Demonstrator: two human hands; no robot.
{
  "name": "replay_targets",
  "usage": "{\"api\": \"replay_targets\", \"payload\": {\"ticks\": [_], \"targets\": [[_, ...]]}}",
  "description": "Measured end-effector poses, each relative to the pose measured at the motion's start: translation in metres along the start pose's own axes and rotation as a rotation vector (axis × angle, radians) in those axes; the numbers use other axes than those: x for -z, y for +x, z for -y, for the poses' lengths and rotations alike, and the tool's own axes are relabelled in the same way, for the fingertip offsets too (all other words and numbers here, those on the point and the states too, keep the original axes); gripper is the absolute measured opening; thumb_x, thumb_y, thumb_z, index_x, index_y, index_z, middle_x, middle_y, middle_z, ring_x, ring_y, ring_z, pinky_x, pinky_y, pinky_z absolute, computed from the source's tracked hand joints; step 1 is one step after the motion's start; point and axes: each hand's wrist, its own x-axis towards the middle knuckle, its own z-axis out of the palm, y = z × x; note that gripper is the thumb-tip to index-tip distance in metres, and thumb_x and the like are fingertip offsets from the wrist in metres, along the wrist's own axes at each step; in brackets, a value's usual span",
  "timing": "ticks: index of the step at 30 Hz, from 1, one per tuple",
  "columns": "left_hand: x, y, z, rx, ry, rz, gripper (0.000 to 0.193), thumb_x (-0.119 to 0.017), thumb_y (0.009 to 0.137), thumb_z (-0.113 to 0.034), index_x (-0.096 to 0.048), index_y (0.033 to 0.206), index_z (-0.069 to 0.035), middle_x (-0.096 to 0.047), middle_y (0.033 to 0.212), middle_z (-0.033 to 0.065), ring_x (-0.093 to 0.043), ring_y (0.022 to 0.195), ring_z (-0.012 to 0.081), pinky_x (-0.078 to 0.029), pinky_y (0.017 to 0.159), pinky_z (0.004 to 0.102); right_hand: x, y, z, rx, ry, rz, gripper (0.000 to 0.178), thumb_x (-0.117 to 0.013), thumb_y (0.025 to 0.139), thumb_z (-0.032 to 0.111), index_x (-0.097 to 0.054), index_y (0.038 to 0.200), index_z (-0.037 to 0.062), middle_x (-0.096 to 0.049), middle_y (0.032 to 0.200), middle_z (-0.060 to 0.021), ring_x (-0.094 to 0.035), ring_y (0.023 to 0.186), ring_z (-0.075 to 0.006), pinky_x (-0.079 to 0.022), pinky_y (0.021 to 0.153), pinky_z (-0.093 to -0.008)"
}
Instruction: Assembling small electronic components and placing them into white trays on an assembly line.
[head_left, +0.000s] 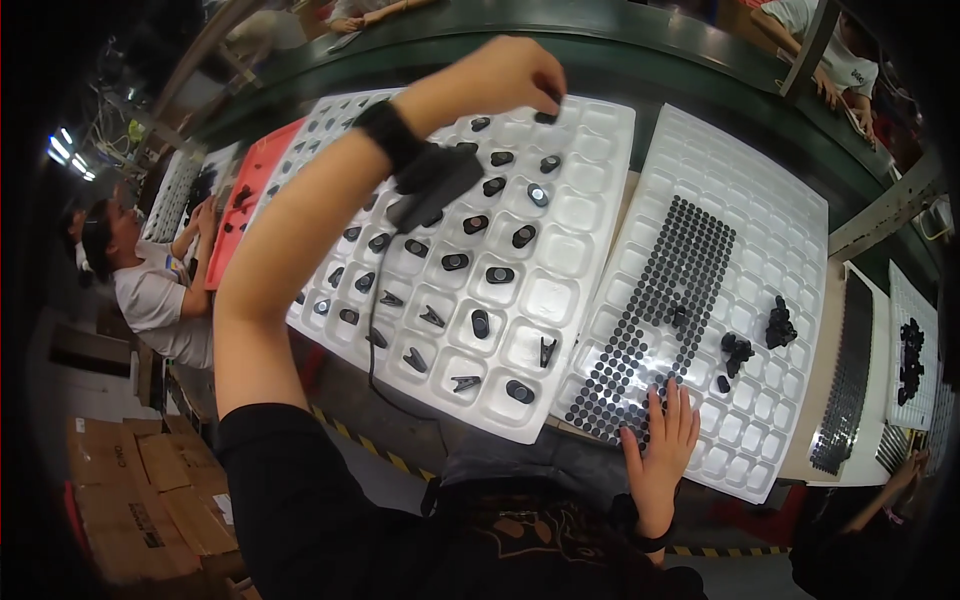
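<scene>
My left hand (505, 78) is stretched over the far right corner of a white compartment tray (555, 295). Its fingers are pinched on a small black oval part (545, 117) at one of the compartments. Many compartments hold similar black oval parts (500, 275), some with a light or reddish centre, and several near ones hold small black clips (432, 316). Fingers spread, my right hand (665, 440) lies flat on the near end of a clear sheet of black round dots (690, 250). This sheet rests on a second white tray (770, 225).
Two heaps of small black parts (780, 323) (737, 355) sit on the right tray. A black cable (372, 350) hangs from my left wrist across the left tray. Beyond runs a green conveyor (640, 50). At left are a red tray (250, 190), a co-worker (155, 290) and cardboard boxes (140, 500).
</scene>
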Motion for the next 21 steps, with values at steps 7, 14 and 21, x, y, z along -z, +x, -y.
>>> {"api": "replay_targets", "payload": {"ticks": [7, 14, 21], "targets": [[0.007, -0.031, 0.004, 0.224, 0.151, 0.244, 0.017, -0.064, 0.063, -0.008, -0.063, 0.078, -0.002, -0.062, 0.071, 0.0104, -0.059, 0.063, 0.0197, -0.046, 0.060, 0.0269, -0.001, 0.003, -0.005, -0.008, -0.010, -0.023, 0.049, -0.054, 0.076, 0.027, -0.043, 0.120, 0.0073, -0.034, 0.130, -0.0123, -0.026, 0.122, -0.0301, -0.015, 0.100, -0.0452], [-0.005, -0.025, -0.007, 0.149, 0.251, 0.221, 0.014, -0.062, 0.066, -0.005, -0.061, 0.079, 0.001, -0.061, 0.070, 0.0103, -0.059, 0.064, 0.0166, -0.046, 0.063, 0.0250, -0.004, -0.003, -0.002, -0.009, 0.000, 0.002, 0.050, -0.053, 0.077, 0.024, -0.040, 0.122, 0.0068, -0.031, 0.132, -0.0121, -0.024, 0.124, -0.0296, -0.013, 0.100, -0.0440], [-0.013, -0.029, -0.010, 0.101, 0.006, -0.022, 0.016, -0.064, 0.065, -0.007, -0.062, 0.080, 0.000, -0.062, 0.071, 0.0099, -0.059, 0.066, 0.0177, -0.046, 0.062, 0.0259, -0.003, -0.006, -0.001, 0.009, 0.001, -0.009, 0.049, -0.053, 0.076, 0.023, -0.041, 0.122, 0.0071, -0.031, 0.132, -0.0118, -0.023, 0.124, -0.0294, -0.013, 0.101, -0.0440]]}}
